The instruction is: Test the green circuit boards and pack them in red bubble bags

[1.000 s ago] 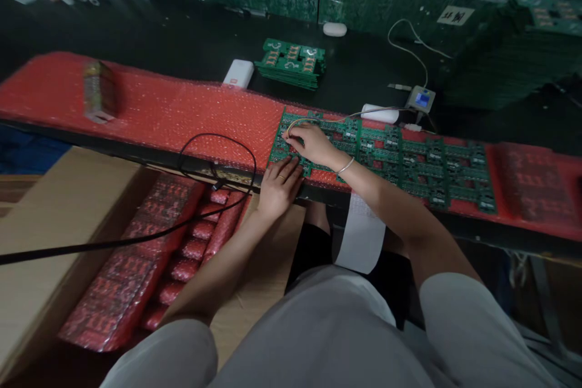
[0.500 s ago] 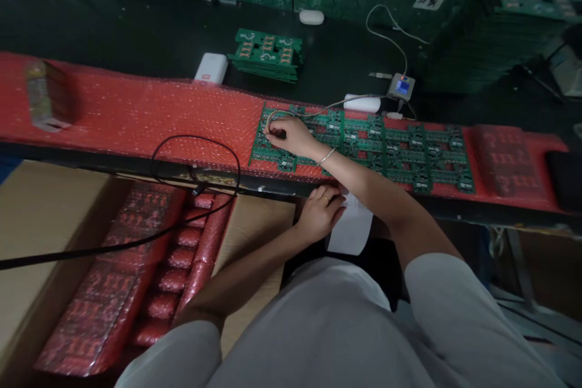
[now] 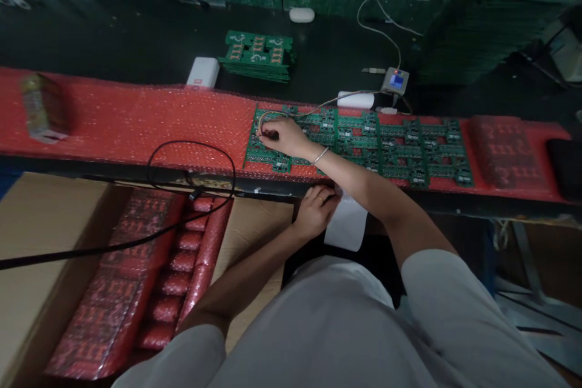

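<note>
My right hand (image 3: pixel 284 136) reaches over the leftmost of a row of green circuit boards (image 3: pixel 357 145) on red bubble wrap. Its fingers pinch the end of a thin cable (image 3: pixel 313 112) whose tip is hidden. That cable runs to a small lit-screen device (image 3: pixel 395 80) behind the boards. Below the bench edge, my left hand (image 3: pixel 316 209) is closed, its curled fingertips at the top of a white paper strip (image 3: pixel 346 224). The right forearm covers part of the strip and boards.
A stack of green boards (image 3: pixel 257 57) and a white box (image 3: pixel 203 73) stand behind the wrap. At left sits a taped block (image 3: pixel 43 109). A black cable (image 3: pixel 122 247) crosses an open carton (image 3: pixel 59 218) holding bubble-wrapped boards (image 3: pixel 109 279). Taller board stacks (image 3: pixel 477 30) rise at right.
The whole view has shifted slightly. My right hand stays at the leftmost board with its fingers pinched on the cable end. My left hand stays by the paper strip.
</note>
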